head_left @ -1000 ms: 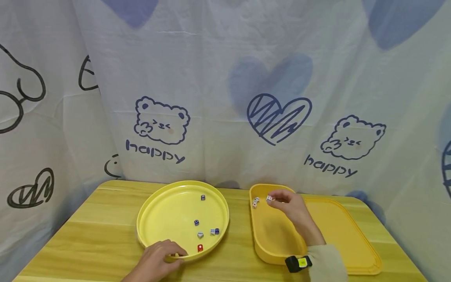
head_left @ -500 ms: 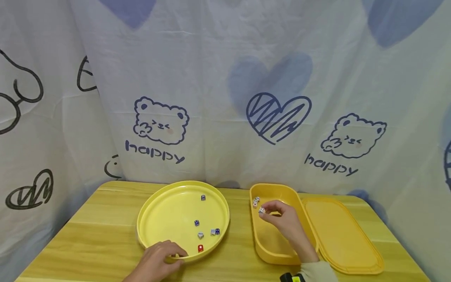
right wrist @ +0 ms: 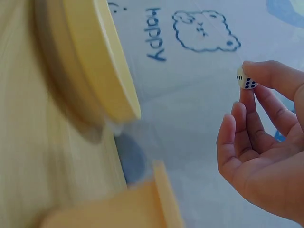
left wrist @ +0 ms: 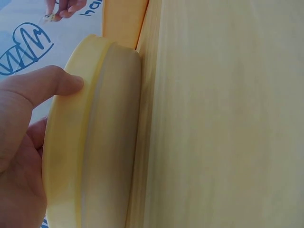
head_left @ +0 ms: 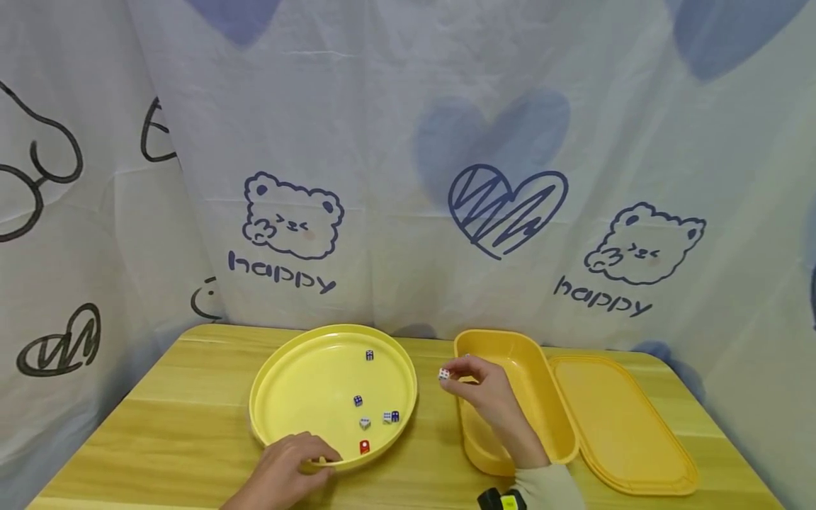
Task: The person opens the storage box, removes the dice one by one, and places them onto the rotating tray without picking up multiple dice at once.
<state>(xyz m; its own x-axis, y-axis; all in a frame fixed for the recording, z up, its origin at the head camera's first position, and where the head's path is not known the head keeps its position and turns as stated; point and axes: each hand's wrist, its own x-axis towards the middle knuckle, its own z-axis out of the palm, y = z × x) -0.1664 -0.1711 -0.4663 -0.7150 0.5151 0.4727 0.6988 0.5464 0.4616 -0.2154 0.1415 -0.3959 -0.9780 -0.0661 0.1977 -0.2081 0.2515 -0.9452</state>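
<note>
Head view: I log right hand (head_left: 489, 394), pinching white die (head_left: 444, 374), shifted toward nine o'clock past box (head_left: 538, 400), removal judged done, left hand (head_left: 288, 465) gripping round tray (head_left: 312, 397).

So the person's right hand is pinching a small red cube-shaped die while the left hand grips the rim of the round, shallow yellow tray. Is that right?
Not quite: the small cube-shaped die that the right hand pinches is white, not red, as the right wrist view shows. The left hand does grip the rim of the round, shallow yellow tray.
</note>
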